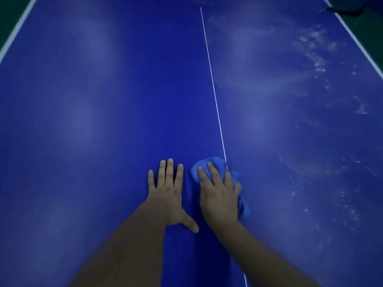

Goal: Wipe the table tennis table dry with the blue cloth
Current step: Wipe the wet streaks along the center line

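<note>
A dark blue table tennis table (103, 100) fills nearly the whole view, its matt top showing soft pale glare patches under dim light. Near its lower middle, the left hand (169, 195) lies palm down and flat on the bare surface, its four fingers straight and close together and its thumb splayed out to the right; it holds nothing. Just beside it, with a narrow strip of table between them, the right hand (219, 195) lies palm down on top of a bunched, lighter blue cloth (216, 160). Its fingers are spread and nearly straight, draped over the fabric and pressing it to the table rather than closing round it. The thumb is hidden, so I cannot tell whether it tucks under the cloth.

The cloth sticks out beyond the fingertips on the far side and runs along the hand's right edge down towards the wrist. It lies across the thin white centre line (215, 100), which runs from the far end of the table to the near edge. Both bare forearms reach in from the bottom of the view.

To the left of the line the surface looks even. To the right there are whitish streaks and specks (317, 56), thickest near the right side. White border lines mark the left edge (16, 32) and the right edge (356, 42), with green floor (8, 15) past the left one and a dark, unclear shape (348, 7) at the far right corner.
</note>
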{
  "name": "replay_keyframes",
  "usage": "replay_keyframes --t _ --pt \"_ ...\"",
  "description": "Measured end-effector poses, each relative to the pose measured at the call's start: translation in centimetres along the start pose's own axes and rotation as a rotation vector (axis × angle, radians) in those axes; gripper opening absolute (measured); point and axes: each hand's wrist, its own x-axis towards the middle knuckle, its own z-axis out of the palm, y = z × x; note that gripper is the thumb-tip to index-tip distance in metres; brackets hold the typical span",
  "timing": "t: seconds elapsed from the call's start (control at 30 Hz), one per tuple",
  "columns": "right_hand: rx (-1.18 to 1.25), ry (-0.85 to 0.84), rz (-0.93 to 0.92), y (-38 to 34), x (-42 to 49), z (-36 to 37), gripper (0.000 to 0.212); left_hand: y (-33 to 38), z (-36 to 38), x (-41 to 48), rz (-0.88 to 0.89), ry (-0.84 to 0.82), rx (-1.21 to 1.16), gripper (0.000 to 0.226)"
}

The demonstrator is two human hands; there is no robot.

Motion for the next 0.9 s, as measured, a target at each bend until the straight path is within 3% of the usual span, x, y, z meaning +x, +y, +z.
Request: replay_keyframes --t 0.13,0.23,0.33,0.4,0.47,0.63,0.73,0.9 --pt "-0.079 -0.028 -0.096 -0.3 8.4 -0.3 0.05 0.3 -0.5 0.0 -0.018 -0.028 0.007 0.173" --pt "-0.089 -0.004 0.198 6.4 13.4 -2.6 0.052 0.4 -0.7 0.1 -0.023 -0.045 0.005 0.172" --pt "0.035 0.085 0.529 12.7 12.9 -5.3 0.047 0.3 -0.8 0.1 -0.016 -0.055 0.01 0.172" --pt "0.06 0.132 0.593 12.7 10.9 -5.0 0.046 0.3 -0.8 0.0 -0.008 -0.053 0.007 0.171" --pt "0.021 0.161 0.492 9.4 8.2 -3.7 0.048 0.3 -0.8 -0.2 -0.003 -0.046 0.004 0.171" --pt "-0.089 0.071 -0.05 -2.4 1.3 0.5 0.055 0.4 -0.9 -0.2 -0.025 -0.056 0.029 0.171" --pt "-0.09 -0.001 -0.14 -0.2 0.9 0.3 0.054 0.4 -0.8 -0.2 -0.024 -0.046 0.025 0.172" --pt "-0.106 0.123 0.384 14.0 4.4 -3.1 0.058 0.4 -0.6 -0.2 -0.016 -0.035 0.021 0.173"
